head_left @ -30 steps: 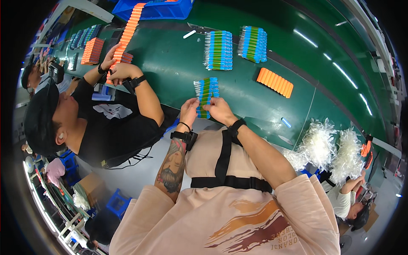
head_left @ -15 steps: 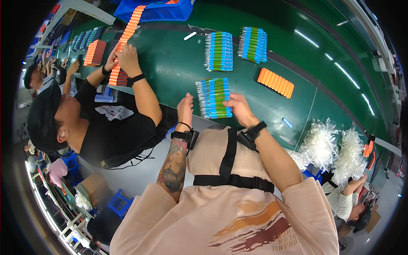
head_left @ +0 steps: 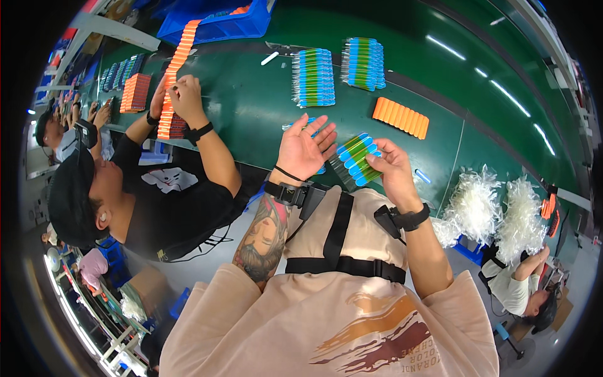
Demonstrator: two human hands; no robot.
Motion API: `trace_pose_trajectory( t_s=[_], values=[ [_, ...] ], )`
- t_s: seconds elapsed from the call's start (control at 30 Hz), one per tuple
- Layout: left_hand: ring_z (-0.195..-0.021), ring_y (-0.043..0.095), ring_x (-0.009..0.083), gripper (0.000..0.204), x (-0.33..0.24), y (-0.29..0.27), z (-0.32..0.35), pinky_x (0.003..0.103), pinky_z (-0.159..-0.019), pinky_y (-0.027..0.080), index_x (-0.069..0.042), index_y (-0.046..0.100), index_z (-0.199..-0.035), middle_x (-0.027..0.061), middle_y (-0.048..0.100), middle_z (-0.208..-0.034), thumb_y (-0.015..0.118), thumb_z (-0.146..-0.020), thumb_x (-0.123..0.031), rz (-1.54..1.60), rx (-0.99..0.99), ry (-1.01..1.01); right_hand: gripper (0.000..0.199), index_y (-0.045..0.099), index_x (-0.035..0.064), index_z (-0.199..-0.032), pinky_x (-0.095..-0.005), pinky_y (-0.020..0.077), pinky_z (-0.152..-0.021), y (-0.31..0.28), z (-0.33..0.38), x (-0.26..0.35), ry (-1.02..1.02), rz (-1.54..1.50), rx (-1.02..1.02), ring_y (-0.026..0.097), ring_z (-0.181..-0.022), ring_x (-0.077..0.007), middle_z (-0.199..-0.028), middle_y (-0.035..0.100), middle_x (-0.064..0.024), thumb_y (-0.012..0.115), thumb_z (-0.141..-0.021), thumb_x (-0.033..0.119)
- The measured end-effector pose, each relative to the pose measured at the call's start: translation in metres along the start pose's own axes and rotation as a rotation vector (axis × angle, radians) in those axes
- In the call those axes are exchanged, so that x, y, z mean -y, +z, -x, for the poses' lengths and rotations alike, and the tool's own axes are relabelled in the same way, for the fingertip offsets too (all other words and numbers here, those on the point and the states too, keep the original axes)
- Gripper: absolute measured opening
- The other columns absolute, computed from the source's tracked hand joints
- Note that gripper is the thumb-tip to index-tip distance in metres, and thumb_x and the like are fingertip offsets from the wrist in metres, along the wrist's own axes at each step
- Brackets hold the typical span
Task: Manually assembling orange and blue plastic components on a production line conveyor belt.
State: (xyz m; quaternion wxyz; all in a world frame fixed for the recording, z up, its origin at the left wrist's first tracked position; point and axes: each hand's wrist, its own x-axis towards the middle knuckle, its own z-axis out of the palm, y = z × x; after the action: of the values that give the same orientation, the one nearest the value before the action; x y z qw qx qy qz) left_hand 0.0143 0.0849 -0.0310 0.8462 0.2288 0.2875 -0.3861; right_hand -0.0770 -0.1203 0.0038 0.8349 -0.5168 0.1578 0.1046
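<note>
the right hand [head_left: 388, 168] grips a flat bundle of clear tubes with blue caps and green filling [head_left: 355, 159], lifted just above the near edge of the green worktop [head_left: 251, 107]. the left hand [head_left: 303, 149] is spread open, palm up, fingers splayed — just beside the bundle, not clearly touching it. two more rows of the same tubes [head_left: 313, 76] lie farther back, near a row of orange caps [head_left: 400, 117].
</note>
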Motion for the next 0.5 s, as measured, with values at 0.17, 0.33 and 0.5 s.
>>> trace_pose_trajectory(
  t_s=[0.17,0.33,0.5],
  values=[
    [-0.110,0.055,0.0249,0.046,0.009,0.022,0.000,0.040,-0.098,0.041,-0.008,0.057,-0.122,0.0120,0.061,-0.119,0.050,-0.096,-0.045,-0.049,0.022,-0.085,0.022,0.061,-0.0019,-0.110,-0.0229,0.0500,-0.076,-0.012,0.018,0.014,0.011,-0.057,-0.007,0.063,-0.083,-0.0085,-0.096,0.068,-0.0046,0.058,-0.088,-0.003],
    [-0.117,0.054,0.0241,0.059,0.017,0.034,0.006,0.038,-0.104,0.041,-0.002,0.042,-0.139,0.0133,0.057,-0.127,0.053,-0.097,-0.041,-0.650,0.401,-0.029,0.024,0.066,-0.0021,-0.104,-0.0265,0.0507,-0.079,-0.035,0.024,0.023,0.096,-0.110,0.145,0.063,-0.086,-0.0109,-0.096,0.068,-0.0032,0.060,-0.081,-0.004],
    [-0.100,0.063,0.0138,0.043,0.019,0.029,0.003,0.028,-0.089,0.051,0.001,0.054,-0.127,0.0085,0.065,-0.115,0.067,-0.087,-0.007,-0.943,0.543,-0.162,0.022,0.066,-0.0016,-0.104,-0.0264,0.0508,-0.080,-0.068,0.031,0.023,0.139,-0.116,0.116,0.063,-0.086,-0.0119,-0.097,0.068,-0.0045,0.061,-0.082,-0.003]
  ],
)
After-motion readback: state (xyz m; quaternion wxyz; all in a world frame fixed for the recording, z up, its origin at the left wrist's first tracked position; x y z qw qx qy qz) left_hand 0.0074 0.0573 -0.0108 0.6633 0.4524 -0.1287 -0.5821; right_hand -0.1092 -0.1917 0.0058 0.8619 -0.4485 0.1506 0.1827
